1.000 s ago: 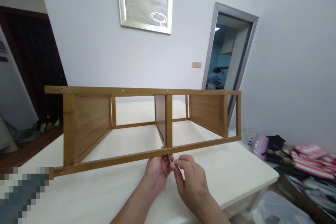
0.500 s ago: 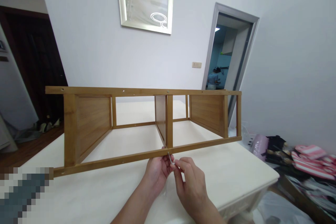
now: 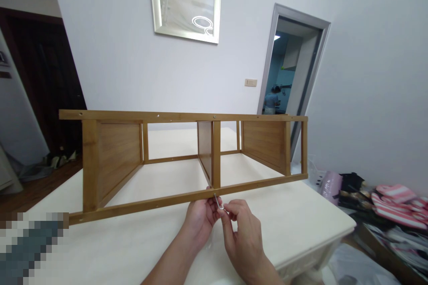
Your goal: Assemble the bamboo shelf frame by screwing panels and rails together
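Observation:
A brown wooden shelf frame [image 3: 149, 201] lies on its side on a white table [image 3: 284, 213]. An L-shaped metal hex key [image 3: 217, 201] meets the near lower rail where the middle shelf panel joins it. Its bent end is pinched between the thumb and fingers of my right hand [image 3: 245, 234]. My left hand [image 3: 198, 222] is closed around that rail just left of the key, palm up, with a fingertip showing behind the wood. The screw under the key's tip is hidden.
Beyond the table's right edge lie a cardboard box, striped cloth [image 3: 397, 202] and plastic bags [image 3: 361, 267]. A pixelated patch [image 3: 30, 249] covers the lower left corner. Another person [image 3: 272, 100] stands in the room past the doorway. A framed picture [image 3: 187, 35] hangs on the wall.
My right hand has turned and lowered slightly while holding the hex key, whose bent end shifts a little to the right. My left hand and the frame stay almost still.

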The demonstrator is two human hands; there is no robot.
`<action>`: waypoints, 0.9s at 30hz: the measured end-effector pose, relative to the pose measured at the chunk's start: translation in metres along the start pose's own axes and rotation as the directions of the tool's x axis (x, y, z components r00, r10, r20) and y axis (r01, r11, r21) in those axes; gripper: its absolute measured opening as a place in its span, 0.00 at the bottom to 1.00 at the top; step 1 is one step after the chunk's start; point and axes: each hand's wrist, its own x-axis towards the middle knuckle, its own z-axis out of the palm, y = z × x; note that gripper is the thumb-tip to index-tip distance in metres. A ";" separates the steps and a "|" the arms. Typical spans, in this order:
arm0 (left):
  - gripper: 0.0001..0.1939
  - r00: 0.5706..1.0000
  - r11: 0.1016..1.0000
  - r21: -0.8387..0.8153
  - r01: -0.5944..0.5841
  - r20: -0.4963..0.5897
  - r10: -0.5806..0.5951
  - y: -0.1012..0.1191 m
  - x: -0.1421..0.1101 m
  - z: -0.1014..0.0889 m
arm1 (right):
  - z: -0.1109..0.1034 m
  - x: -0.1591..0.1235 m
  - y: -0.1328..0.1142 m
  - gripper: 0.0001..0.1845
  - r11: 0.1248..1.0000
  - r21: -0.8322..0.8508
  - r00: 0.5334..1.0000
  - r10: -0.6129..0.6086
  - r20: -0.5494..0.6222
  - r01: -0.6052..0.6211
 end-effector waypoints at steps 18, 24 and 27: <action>0.11 1.000 1.000 -0.005 0.027 -0.007 -0.027 -0.001 0.001 -0.002 | 0.002 -0.001 -0.005 0.06 0.988 0.087 0.991 0.130 0.001 -0.130; 0.11 1.000 1.000 -0.003 0.020 -0.010 -0.021 -0.002 0.003 -0.003 | 0.001 0.000 -0.005 0.07 0.976 0.160 0.988 0.152 -0.015 -0.148; 0.10 1.000 1.000 -0.007 0.014 -0.015 -0.014 -0.002 0.004 -0.003 | -0.002 0.001 -0.004 0.10 0.976 0.163 0.990 0.139 0.024 -0.141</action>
